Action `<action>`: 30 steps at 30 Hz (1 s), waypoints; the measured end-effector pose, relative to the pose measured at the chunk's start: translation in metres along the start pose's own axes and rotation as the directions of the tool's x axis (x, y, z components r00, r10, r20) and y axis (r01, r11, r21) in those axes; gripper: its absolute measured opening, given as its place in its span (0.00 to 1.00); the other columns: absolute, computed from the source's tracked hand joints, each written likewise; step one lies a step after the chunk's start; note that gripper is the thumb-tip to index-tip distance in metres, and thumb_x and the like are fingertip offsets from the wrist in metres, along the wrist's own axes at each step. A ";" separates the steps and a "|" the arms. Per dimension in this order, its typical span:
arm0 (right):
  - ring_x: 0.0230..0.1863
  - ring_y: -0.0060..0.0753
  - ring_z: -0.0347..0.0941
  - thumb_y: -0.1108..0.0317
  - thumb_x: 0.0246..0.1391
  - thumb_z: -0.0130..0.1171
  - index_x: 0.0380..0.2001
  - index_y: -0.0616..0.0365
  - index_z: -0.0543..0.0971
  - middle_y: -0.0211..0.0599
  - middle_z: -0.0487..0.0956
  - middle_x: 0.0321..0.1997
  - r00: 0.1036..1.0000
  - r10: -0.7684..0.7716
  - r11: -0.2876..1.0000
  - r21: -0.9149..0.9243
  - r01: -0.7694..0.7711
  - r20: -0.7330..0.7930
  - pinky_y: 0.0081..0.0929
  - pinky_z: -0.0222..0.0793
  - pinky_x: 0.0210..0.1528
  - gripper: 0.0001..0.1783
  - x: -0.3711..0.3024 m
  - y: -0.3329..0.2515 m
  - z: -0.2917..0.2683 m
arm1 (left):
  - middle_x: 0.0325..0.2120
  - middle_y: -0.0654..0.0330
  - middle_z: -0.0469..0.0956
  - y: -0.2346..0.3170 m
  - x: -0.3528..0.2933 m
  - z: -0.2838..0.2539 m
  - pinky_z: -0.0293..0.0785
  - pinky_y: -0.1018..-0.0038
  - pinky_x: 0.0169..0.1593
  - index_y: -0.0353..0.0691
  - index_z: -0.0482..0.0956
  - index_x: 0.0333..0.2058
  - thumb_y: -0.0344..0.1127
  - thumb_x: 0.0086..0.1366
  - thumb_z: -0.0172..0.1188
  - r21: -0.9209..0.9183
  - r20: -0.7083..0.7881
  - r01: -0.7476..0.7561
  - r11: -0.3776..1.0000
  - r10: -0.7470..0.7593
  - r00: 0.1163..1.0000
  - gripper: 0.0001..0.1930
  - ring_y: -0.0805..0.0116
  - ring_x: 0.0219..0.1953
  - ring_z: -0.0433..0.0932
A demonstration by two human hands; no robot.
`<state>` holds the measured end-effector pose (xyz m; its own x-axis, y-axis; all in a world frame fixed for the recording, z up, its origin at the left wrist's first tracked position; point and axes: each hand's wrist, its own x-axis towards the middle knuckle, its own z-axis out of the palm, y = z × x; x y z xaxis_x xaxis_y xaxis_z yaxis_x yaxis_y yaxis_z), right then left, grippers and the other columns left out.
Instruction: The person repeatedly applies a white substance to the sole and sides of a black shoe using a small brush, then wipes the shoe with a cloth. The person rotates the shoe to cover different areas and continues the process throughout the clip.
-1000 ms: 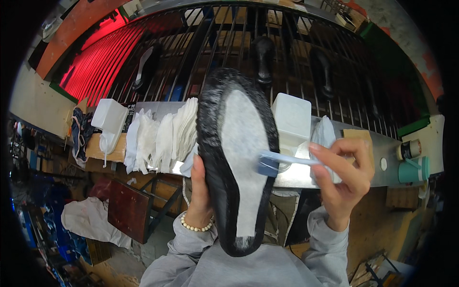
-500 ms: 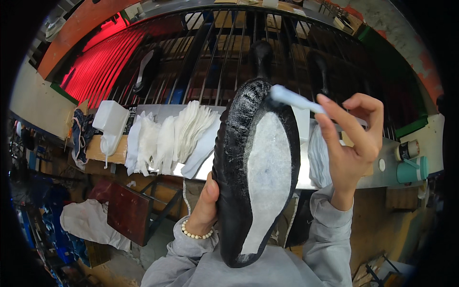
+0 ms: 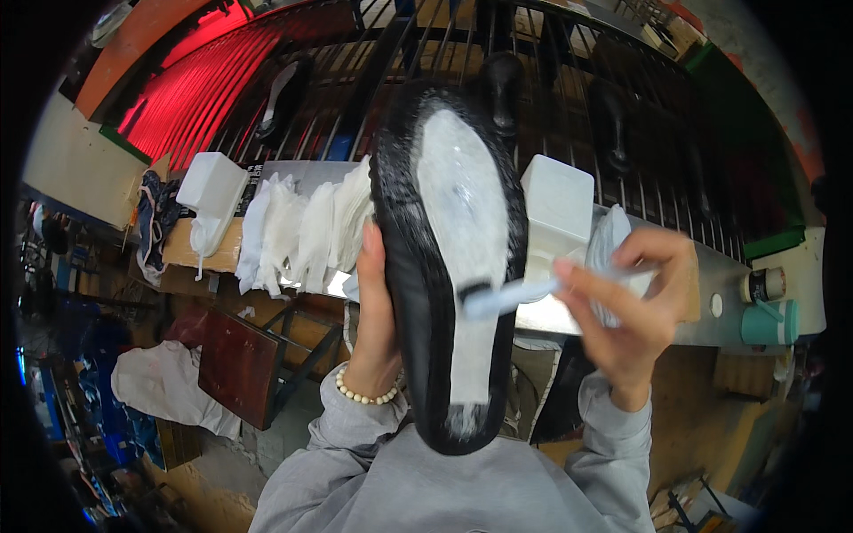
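Note:
A black shoe upper (image 3: 404, 293), stretched sole-up with a long white insole piece (image 3: 460, 191) along its underside, stands before me, heel end nearest my body. My left hand (image 3: 373, 302) grips it by its left side, thumb showing and the other fingers hidden behind. In my right hand (image 3: 626, 311) is a pale-handled brush (image 3: 515, 298), pinched between thumb and fingers. Its dark bristles are at the narrowing part of the white piece, slightly blurred. Wet-looking white streaks mark the black border around the toe and at the heel end.
Stacks of white cloth-like pieces (image 3: 306, 226) lie on the metal bench, beside a white plastic container (image 3: 213, 182). Right of the shoe are another white box (image 3: 558, 200) and a teal cup (image 3: 769, 322). Behind runs a barred rack (image 3: 355, 89) bearing several black shoes, with red light at left.
The brush has moved from the toe's right edge down and left to the middle of the white piece. The shoe has shifted left and tilted, so its underside faces me more squarely.

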<state>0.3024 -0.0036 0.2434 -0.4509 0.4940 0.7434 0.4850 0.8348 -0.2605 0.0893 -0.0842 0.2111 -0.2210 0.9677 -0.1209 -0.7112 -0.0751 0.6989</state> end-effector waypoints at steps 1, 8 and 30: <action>0.35 0.30 0.64 0.59 0.36 0.79 0.39 0.36 0.91 0.28 0.69 0.36 0.998 -0.011 0.999 0.051 0.008 0.054 0.28 0.59 0.36 0.20 -0.010 -0.005 -0.001 | 0.59 0.50 0.74 0.001 0.003 0.000 0.72 0.65 0.63 0.34 0.62 0.66 0.67 0.74 0.34 -0.086 0.028 -0.046 0.995 0.049 0.998 0.41 0.60 0.58 0.77; 0.41 0.31 0.64 0.58 0.45 0.75 0.35 0.51 0.89 0.32 0.67 0.39 0.883 0.468 0.785 0.481 -0.389 -0.049 0.28 0.58 0.48 0.15 -0.059 0.008 -0.008 | 0.48 0.47 0.78 0.024 0.061 -0.059 0.82 0.65 0.45 0.36 0.65 0.63 0.58 0.73 0.50 -0.477 0.462 0.498 0.724 -0.276 0.843 0.33 0.52 0.42 0.82; 0.43 0.32 0.65 0.65 0.45 0.72 0.35 0.60 0.87 0.34 0.68 0.42 0.754 0.646 0.739 0.351 -0.575 -0.123 0.27 0.61 0.48 0.14 -0.050 0.058 -0.006 | 0.64 0.28 0.55 0.058 0.359 -0.248 0.58 0.42 0.69 0.26 0.53 0.66 0.50 0.73 0.44 -0.467 -0.327 0.203 0.861 -0.381 0.865 0.34 0.29 0.67 0.56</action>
<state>0.3581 0.0188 0.1945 0.0659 0.8813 0.4680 0.3547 0.4177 -0.8365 -0.1963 0.1990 0.0336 -0.1379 0.7870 -0.6014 -0.9686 0.0197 0.2479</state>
